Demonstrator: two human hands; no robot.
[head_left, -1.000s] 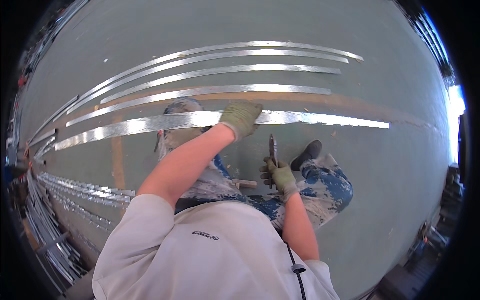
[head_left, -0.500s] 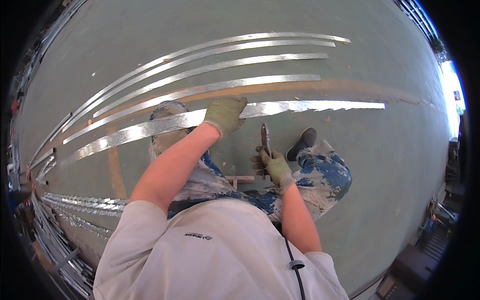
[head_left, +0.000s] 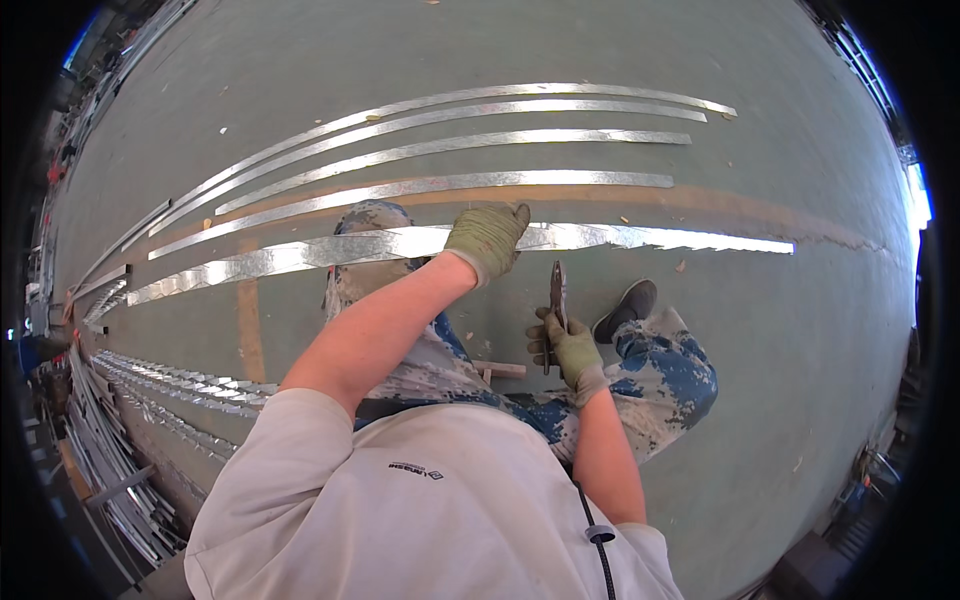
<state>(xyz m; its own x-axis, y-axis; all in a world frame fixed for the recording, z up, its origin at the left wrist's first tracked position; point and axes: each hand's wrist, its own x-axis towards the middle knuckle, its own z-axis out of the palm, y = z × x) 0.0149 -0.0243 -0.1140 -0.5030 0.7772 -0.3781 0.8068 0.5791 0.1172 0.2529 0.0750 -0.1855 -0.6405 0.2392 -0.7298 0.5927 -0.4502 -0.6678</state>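
Note:
My left hand [head_left: 488,242], in a green work glove, is closed around a long, shiny sheet-metal strip [head_left: 390,244] held crosswise in front of my knees. Saw-like notches run along the strip's near edge to the right of that hand. My gloved right hand [head_left: 568,350] grips a pair of metal snips [head_left: 558,290], their narrow jaws pointing up toward the strip's near side. A small gap separates the jaws from the strip. Whether the jaws are parted is hard to see.
Several plain metal strips [head_left: 560,180] lie side by side on the floor beyond. Notched strips [head_left: 180,380] rest at the left, near a pile of metal lengths [head_left: 115,480]. A small wooden piece [head_left: 500,370] shows between my legs. My shoe [head_left: 627,308] is right of the snips.
The whole view has shifted, so everything appears slightly farther right and lower. Both hands keep their holds, with the snips still just short of the strip.

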